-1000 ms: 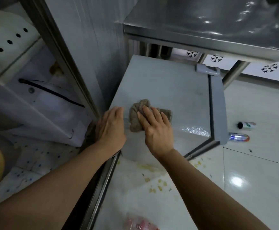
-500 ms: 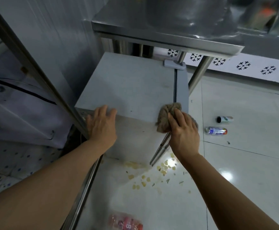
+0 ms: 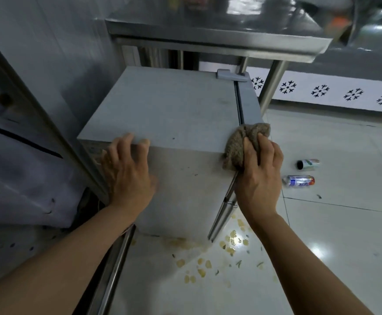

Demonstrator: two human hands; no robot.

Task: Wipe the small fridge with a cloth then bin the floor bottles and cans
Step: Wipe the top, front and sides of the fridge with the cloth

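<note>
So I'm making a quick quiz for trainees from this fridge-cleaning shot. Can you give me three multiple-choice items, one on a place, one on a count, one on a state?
1. Where is the cloth?
A. at the fridge's front right top corner
B. on the floor
C. on the steel table

2. How many drink containers lie on the floor right of the fridge?
A. none
B. two
C. five

3. What is the left hand doing?
A. gripping a can
B. resting on the fridge's near top edge
C. hanging free

Answers:
1 A: the right hand presses the brown cloth against the corner of the small fridge, by the door seam.
2 B: a can and a plastic bottle lie on their sides on the tiles.
3 B: the left hand lies over the edge and holds nothing.
</note>
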